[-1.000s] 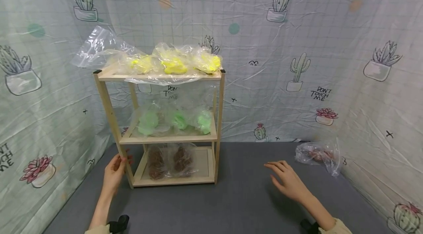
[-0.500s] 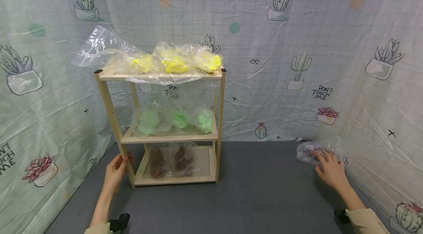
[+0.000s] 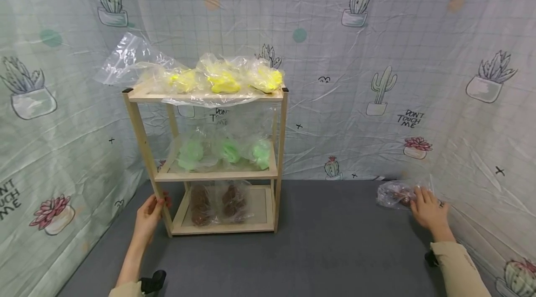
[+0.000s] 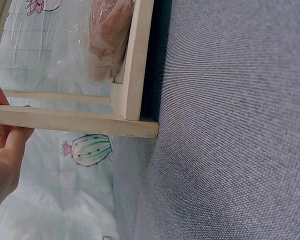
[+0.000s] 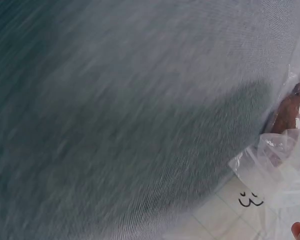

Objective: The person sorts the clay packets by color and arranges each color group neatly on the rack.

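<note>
My left hand [image 3: 147,215] grips the front left post [image 3: 148,157] of a small three-tier wooden shelf [image 3: 222,229]. In the left wrist view, fingers [image 4: 20,132] show on both sides of that post. Far to the right, my right hand [image 3: 430,208] lies over the right end of a clear plastic bag [image 3: 387,197] with a brown lumpy thing [image 3: 403,197] inside. The right wrist view shows only one fingertip [image 5: 297,229] near the plastic, so I cannot tell whether the fingers pinch it.
Bagged yellow pieces [image 3: 224,83] lie on the top tier. Bagged green pieces [image 3: 230,151] sit on the middle tier, and two bagged brown pieces [image 3: 233,201] on the bottom left. An unfilled zip bag end [image 3: 125,57] overhangs the top left. Cactus-print sheeting [image 3: 326,115] encloses the grey tabletop [image 3: 326,241].
My right hand has moved right and away from me to the bagged brown thing, then shifted to its right end. The left hand has stayed on the post.
</note>
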A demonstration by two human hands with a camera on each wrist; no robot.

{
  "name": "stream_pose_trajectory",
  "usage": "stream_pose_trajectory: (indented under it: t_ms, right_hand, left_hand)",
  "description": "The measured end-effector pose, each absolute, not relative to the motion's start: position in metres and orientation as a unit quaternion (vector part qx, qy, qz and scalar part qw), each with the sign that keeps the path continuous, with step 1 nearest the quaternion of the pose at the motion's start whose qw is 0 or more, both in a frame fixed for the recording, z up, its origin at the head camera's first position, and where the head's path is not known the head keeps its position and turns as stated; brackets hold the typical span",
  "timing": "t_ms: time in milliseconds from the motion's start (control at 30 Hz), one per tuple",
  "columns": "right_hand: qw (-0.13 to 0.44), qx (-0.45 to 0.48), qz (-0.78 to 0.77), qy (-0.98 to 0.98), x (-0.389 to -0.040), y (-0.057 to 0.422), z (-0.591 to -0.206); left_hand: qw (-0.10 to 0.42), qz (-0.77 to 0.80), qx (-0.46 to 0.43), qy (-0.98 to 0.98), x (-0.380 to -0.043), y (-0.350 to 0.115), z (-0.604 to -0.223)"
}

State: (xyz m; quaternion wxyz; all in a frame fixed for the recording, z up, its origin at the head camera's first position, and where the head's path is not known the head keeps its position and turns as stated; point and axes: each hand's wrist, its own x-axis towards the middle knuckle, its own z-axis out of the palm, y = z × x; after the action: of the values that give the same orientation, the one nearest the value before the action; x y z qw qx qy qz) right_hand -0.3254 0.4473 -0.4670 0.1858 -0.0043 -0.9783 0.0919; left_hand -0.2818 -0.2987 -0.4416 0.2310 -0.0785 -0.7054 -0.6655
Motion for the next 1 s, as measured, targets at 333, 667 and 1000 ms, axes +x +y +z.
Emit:
stream_pose_trajectory:
  t_ms: [333,667,1000]
  right_hand:
    - [0.11,-0.023,0.098,-0.989,-0.34,0.449,-0.468]
    - [0.061,-0.025,0.073,-0.995,-0.341,0.446,-0.465]
    - [0.076,-0.007,0.058,-0.995,-0.335,0.451,-0.472]
  left_hand:
    - [0.238,-0.662,-0.072,-0.707,-0.281,-0.298,-0.442]
    - [0.242,-0.663,-0.087,-0.703,-0.281,-0.298,-0.442]
    - [0.239,-0.662,-0.079,-0.706,-0.28,-0.297,-0.441]
